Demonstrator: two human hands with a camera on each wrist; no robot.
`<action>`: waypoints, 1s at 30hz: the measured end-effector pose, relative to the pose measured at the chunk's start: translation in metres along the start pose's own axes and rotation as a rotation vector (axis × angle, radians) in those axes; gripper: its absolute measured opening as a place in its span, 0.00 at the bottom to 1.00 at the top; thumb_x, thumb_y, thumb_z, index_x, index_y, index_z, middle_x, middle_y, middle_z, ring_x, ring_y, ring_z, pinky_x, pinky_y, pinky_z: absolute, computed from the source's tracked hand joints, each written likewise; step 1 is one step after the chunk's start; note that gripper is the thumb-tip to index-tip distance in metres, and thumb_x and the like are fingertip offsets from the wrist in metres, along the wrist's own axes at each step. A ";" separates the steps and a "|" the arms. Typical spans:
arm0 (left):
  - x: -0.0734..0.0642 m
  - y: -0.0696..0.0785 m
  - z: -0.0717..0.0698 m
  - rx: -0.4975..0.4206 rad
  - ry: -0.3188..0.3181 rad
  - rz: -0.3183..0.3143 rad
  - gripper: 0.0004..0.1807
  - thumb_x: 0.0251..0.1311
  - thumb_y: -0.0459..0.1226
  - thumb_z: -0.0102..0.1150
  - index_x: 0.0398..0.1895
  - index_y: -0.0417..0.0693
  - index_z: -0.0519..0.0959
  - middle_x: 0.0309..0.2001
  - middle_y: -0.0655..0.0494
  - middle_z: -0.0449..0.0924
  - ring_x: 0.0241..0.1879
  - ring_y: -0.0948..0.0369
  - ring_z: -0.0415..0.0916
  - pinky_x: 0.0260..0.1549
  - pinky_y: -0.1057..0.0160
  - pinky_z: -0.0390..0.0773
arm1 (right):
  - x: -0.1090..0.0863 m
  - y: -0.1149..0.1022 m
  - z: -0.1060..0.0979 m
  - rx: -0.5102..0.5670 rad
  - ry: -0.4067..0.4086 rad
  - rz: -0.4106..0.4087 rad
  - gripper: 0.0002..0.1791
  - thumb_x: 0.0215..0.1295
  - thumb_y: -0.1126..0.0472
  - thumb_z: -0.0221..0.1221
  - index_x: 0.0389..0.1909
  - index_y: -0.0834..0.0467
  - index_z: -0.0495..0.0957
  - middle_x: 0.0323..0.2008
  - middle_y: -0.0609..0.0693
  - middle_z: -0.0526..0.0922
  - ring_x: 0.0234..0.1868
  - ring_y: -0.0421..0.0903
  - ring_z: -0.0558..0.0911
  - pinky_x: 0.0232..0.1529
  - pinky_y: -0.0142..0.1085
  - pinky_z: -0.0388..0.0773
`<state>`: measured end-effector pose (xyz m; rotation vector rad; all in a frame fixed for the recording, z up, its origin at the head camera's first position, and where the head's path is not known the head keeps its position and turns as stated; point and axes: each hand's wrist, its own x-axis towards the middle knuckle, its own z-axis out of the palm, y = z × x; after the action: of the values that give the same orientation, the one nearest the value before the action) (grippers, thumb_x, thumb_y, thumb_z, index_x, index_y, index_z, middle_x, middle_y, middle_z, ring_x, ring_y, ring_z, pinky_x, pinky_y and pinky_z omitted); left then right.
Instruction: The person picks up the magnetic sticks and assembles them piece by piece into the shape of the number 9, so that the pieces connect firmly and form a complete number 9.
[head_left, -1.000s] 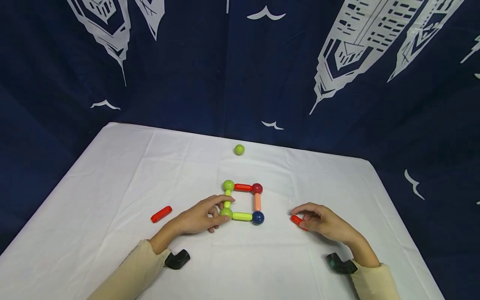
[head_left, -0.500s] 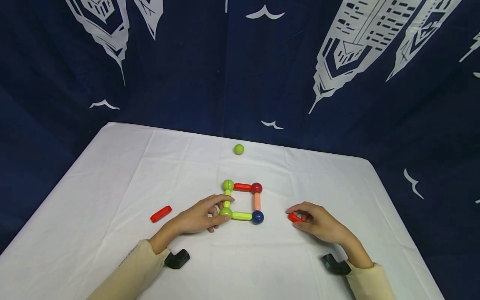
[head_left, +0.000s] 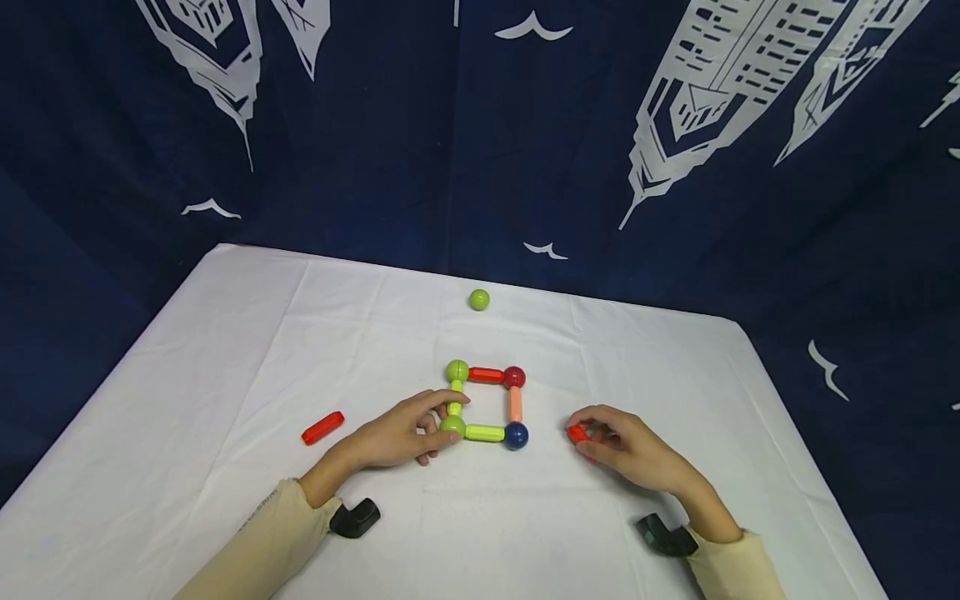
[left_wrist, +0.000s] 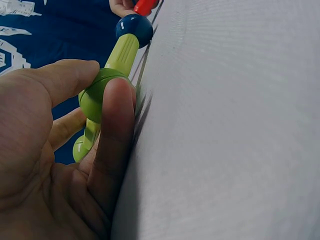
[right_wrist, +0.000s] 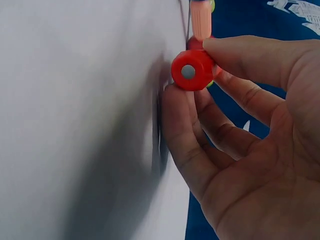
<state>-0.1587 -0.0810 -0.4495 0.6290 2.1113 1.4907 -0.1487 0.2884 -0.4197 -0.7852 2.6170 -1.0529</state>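
A square of magnetic rods and balls lies mid-table. Its near-left green ball (head_left: 452, 424) is pinched between thumb and finger of my left hand (head_left: 393, 433); the left wrist view shows this green ball (left_wrist: 92, 102) up close. A lime rod (head_left: 484, 433) joins it to the blue ball (head_left: 516, 436), and a peach rod (head_left: 515, 405) runs from there to the dark red ball (head_left: 514, 377). To the right of the square, my right hand (head_left: 637, 450) pinches a red magnetic rod (head_left: 577, 433). In the right wrist view the red rod's metal tip (right_wrist: 188, 72) faces the camera.
Another red rod (head_left: 322, 427) lies left of my left hand. Beyond the square, a loose green ball (head_left: 479, 300) sits near the far edge of the white-covered table (head_left: 225, 350). A dark blue printed cloth (head_left: 375, 167) hangs behind.
My right hand has shifted a little left, toward the square, carrying the red rod, which has turned slightly in the fingers. My left hand has stayed on the green ball.
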 end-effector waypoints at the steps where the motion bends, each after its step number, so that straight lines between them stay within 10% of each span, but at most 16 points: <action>1: 0.000 0.000 0.000 0.001 0.001 0.000 0.30 0.67 0.37 0.62 0.71 0.53 0.66 0.47 0.48 0.70 0.23 0.61 0.76 0.27 0.65 0.81 | 0.000 -0.001 0.001 0.013 -0.006 -0.005 0.13 0.67 0.64 0.64 0.52 0.55 0.79 0.41 0.47 0.82 0.37 0.40 0.78 0.39 0.31 0.78; 30: 0.000 0.000 0.000 0.003 0.000 0.007 0.30 0.67 0.38 0.62 0.71 0.52 0.66 0.46 0.47 0.70 0.23 0.61 0.76 0.27 0.64 0.82 | 0.013 -0.046 0.042 0.280 -0.086 0.150 0.12 0.67 0.59 0.64 0.49 0.57 0.78 0.42 0.53 0.82 0.34 0.43 0.85 0.38 0.30 0.78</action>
<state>-0.1588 -0.0810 -0.4495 0.6384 2.1138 1.4910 -0.1252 0.2295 -0.4185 -0.5488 2.3455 -1.2738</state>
